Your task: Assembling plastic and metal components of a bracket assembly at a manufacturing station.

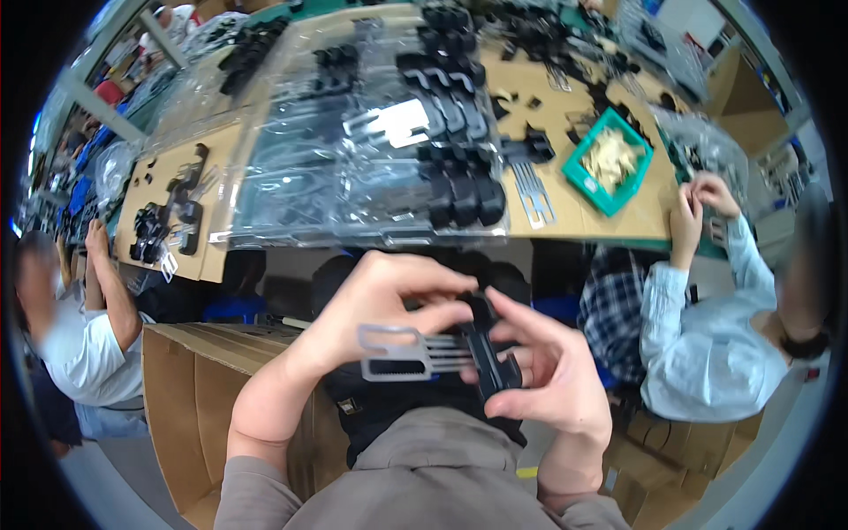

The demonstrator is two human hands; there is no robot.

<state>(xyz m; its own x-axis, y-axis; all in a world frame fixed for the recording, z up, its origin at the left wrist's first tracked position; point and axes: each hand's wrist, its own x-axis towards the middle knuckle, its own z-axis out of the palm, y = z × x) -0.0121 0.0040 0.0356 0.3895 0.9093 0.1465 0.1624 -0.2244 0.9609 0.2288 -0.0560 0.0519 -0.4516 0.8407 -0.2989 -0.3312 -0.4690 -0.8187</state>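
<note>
In front of my body, above my lap, a black moulded plastic part (488,358) is held between both hands. A flat silver metal bracket (389,353) with slots and long prongs juts from its left side; how the two join is hidden. My left hand (375,296) is closed, its thumb and fingers pinching the upper end of the black part. My right hand (556,375) curls round the right side and lower end, thumb below and fingers partly behind the part.
Across the table lies clear plastic trays (309,194) with rows of black parts. To the right are a green bin (596,200) of cream-coloured pieces (611,161) and another metal bracket (532,196). A cardboard box (181,397) stands at my left. Co-workers sit on both sides.
</note>
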